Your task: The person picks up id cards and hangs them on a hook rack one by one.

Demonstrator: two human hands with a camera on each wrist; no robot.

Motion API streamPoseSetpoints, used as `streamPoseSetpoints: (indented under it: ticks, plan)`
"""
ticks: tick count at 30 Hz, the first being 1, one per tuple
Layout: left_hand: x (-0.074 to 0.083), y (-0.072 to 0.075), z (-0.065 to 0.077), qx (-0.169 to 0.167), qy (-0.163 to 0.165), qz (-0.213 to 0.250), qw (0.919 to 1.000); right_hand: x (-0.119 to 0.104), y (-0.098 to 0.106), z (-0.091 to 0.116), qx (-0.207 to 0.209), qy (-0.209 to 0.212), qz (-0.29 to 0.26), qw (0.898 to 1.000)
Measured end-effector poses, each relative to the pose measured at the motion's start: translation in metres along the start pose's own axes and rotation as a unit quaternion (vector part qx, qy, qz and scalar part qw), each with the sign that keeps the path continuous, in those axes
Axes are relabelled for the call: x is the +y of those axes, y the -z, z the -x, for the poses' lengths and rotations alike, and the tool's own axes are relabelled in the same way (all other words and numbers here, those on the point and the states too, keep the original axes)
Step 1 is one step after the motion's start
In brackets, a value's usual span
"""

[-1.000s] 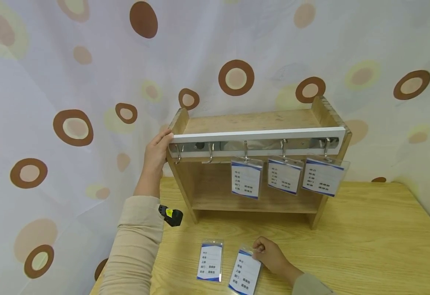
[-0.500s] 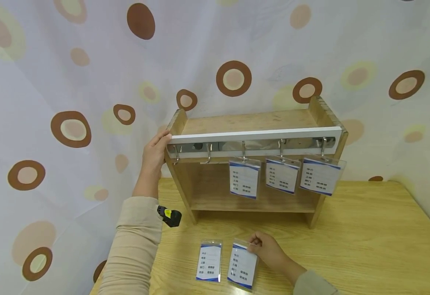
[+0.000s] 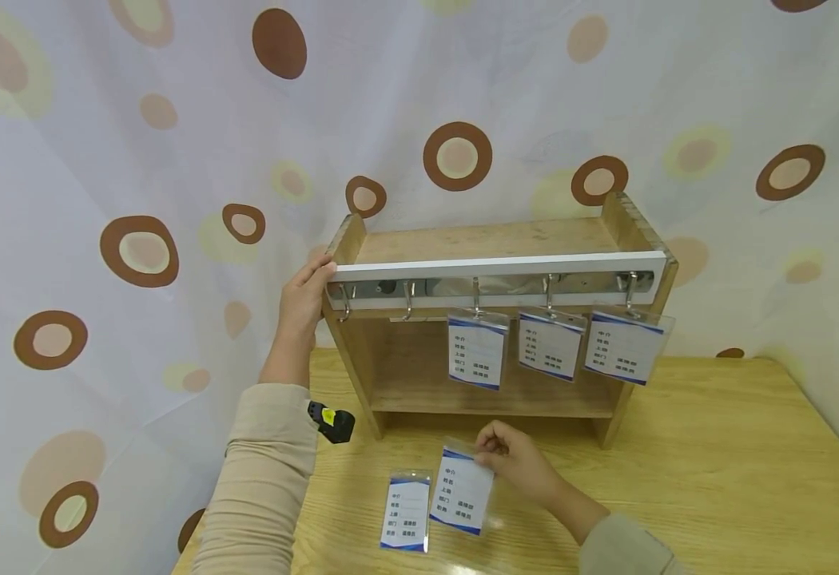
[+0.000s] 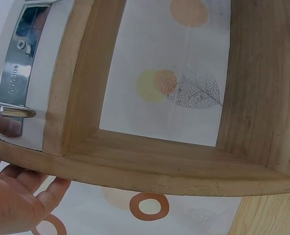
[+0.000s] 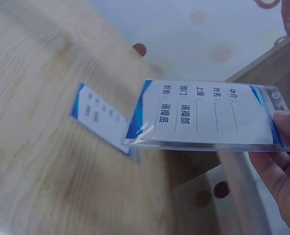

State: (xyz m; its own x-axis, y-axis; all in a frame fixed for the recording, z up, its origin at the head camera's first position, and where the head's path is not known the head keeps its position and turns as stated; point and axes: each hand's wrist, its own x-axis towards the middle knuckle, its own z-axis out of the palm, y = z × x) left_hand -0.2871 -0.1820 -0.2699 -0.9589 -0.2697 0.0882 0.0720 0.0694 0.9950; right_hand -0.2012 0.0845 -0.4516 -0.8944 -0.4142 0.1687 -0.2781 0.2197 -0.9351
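Observation:
My right hand (image 3: 520, 463) pinches the top edge of a clear-sleeved badge (image 3: 461, 491), between thumb and fingers, above the table. In the right wrist view that badge (image 5: 203, 112) hangs in the air, its printed face visible. A second badge (image 3: 405, 511) lies flat on the table to its left. My left hand (image 3: 303, 299) grips the upper left corner of a small wooden shelf (image 3: 495, 403). The left wrist view shows its fingers (image 4: 52, 193) against the shelf's side panel. Three badges hang from the hook rail (image 3: 455, 286); its two leftmost hooks are bare.
The shelf stands on a wood-grain table (image 3: 721, 455) in front of a patterned curtain (image 3: 175, 160). A hanging badge (image 3: 477, 351) is on the middle hook, with two more to its right. A black device (image 3: 332, 422) sits at my left wrist.
My right hand has lifted the badge off the table, moving it up and slightly left toward the shelf. The left hand stays at the shelf corner.

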Motion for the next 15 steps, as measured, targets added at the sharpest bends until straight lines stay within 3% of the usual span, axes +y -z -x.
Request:
streamPoseSetpoints:
  ticks: [10,15]
  plan:
    - [0.001,0.0,0.001,-0.002,-0.005,-0.01,0.9999,-0.039,0.005,-0.016,0.033,0.053,0.034,0.997]
    - [0.0,0.0,0.001,0.001,-0.012,-0.012,0.9999,-0.054,0.006,-0.026,0.05,0.057,0.042,0.996]
